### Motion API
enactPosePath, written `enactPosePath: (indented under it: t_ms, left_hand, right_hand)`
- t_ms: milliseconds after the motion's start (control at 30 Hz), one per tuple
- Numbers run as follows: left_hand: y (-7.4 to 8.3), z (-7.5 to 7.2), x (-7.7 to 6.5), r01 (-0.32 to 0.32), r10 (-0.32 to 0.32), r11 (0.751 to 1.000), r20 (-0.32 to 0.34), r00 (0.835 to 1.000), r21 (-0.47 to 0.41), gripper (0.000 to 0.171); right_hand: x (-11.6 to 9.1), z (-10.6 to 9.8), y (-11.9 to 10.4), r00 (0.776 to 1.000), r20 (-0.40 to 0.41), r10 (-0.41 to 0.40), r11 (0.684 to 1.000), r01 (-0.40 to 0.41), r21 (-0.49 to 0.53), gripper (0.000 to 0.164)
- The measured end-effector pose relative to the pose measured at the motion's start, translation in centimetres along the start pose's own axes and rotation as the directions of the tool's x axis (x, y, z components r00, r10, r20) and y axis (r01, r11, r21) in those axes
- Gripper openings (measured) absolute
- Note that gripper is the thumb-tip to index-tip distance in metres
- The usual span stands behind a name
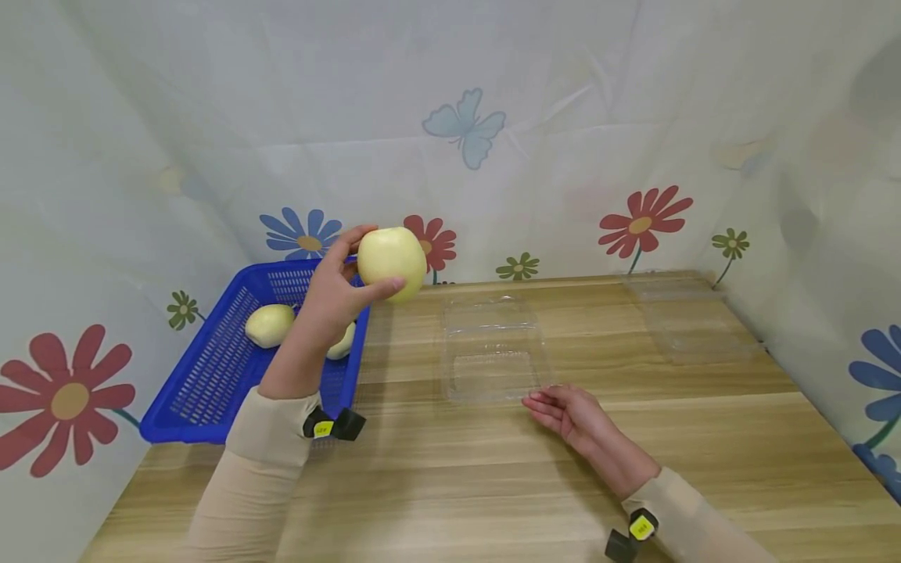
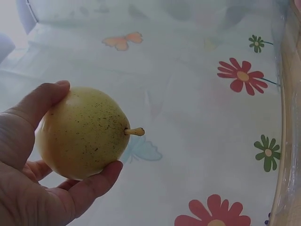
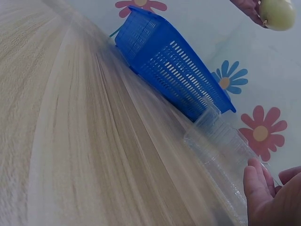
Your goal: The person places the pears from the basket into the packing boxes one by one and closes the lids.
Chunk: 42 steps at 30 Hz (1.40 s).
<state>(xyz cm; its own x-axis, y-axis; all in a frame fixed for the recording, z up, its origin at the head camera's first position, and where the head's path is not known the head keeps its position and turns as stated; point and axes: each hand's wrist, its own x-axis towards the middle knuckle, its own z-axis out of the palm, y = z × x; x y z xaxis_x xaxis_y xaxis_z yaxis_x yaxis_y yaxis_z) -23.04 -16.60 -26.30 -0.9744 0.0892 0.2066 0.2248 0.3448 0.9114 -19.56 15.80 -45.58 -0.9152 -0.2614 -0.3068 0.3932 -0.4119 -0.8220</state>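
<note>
My left hand (image 1: 331, 293) grips a pale yellow pear (image 1: 393, 264) in the air, beside and above the basket's right rim. In the left wrist view, thumb and fingers curl round the pear (image 2: 87, 134), whose speckled skin and short stem face right. On the table lies an open clear plastic clamshell container (image 1: 496, 375), with no fruit in it. My right hand (image 1: 573, 418) pinches its near right corner between thumb and fingers. In the right wrist view those fingers (image 3: 256, 183) are at the container's edge (image 3: 218, 146).
A blue plastic basket (image 1: 200, 391) stands at the left of the wooden table, holding a pear (image 1: 270, 325) and another pear (image 1: 341, 344) partly behind my left arm. More clear plastic containers (image 1: 693, 317) lie at the back right. A flowered curtain (image 1: 549, 195) hangs behind the table.
</note>
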Motion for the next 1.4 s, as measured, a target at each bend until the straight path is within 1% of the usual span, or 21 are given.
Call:
enactPosePath:
  t_ms: [233, 433, 600, 767, 1000, 1133, 1267, 1400]
  left_hand:
    - [-0.3, 1.2, 0.2, -0.027, 0.027, 1.0, 0.015, 1.0, -0.007, 0.078]
    - [-0.6, 2.4, 0.2, -0.032, 0.034, 0.999, 0.037, 0.999, -0.044, 0.08]
    - [-0.9, 4.1, 0.5, -0.01, 0.013, 0.999, 0.052, 0.999, -0.051, 0.081]
    - [-1.7, 6.1, 0.9, 0.016, -0.007, 0.994, 0.09, 0.996, -0.103, 0.081]
    - [-3.0, 8.6, 1.6, 0.042, -0.032, 0.996, 0.114, 0.993, -0.084, 0.08]
    - [-3.4, 9.6, 1.9, 0.051, -0.038, 0.994, 0.133, 0.99, -0.101, 0.082]
    - [-3.3, 10.4, 2.1, 0.057, -0.04, 0.993, 0.151, 0.988, -0.108, 0.083]
    - [-3.3, 11.2, 2.1, 0.079, -0.058, 0.989, 0.169, 0.984, -0.124, 0.083]
  right_hand:
    - [0.0, 0.1, -0.1, 1.0, 0.004, 0.003, 1.0, -0.003, 0.003, 0.034]
    - [0.0, 0.0, 0.0, 1.0, 0.006, 0.003, 1.0, -0.003, -0.007, 0.032]
    - [0.0, -0.1, 0.0, 1.0, 0.001, 0.002, 1.0, -0.002, -0.007, 0.033]
    - [-0.1, 0.0, 0.0, 1.0, 0.002, 0.006, 1.0, -0.006, -0.011, 0.032]
    - [0.0, 0.0, 0.1, 1.0, -0.005, 0.009, 1.0, -0.009, -0.011, 0.032]
    - [0.0, 0.0, 0.2, 1.0, -0.008, 0.013, 1.0, -0.013, -0.007, 0.032]
    - [0.0, 0.0, 0.1, 1.0, 0.004, 0.01, 1.0, -0.01, -0.004, 0.032]
    - [0.1, 0.1, 0.0, 1.0, 0.006, 0.011, 1.0, -0.011, -0.006, 0.033]
